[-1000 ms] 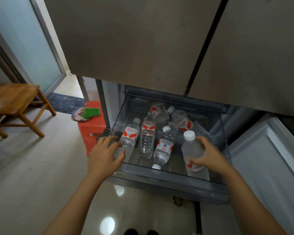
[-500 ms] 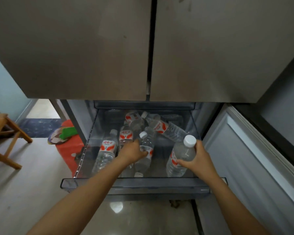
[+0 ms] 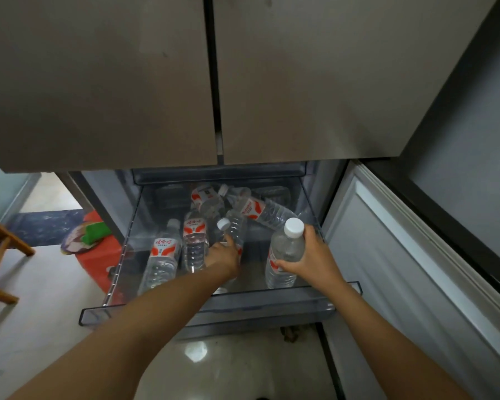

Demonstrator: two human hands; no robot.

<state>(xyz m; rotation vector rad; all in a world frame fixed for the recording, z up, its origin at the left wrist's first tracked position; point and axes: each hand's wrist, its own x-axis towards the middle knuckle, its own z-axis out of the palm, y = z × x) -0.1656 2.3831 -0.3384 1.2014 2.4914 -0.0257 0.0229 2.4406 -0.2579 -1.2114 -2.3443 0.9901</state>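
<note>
Right hand (image 3: 315,255) is clenched round the upright bottle (image 3: 285,246) in the near right of the pulled-out clear drawer (image 3: 272,304); can't tell if its base touches the drawer floor. Left hand (image 3: 223,256) wraps the tilted middle bottle (image 3: 236,229), just right of two labelled bottles (image 3: 162,255) lying lengthwise. More bottles (image 3: 260,210) are piled at the far end.

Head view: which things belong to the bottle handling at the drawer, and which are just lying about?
In the job: right hand, gripping the upright bottle; left hand, holding the middle bottle; clear drawer; other bottles lying in it.
Lying about: red stool with green cloth; wooden chair; closed upper doors.
</note>
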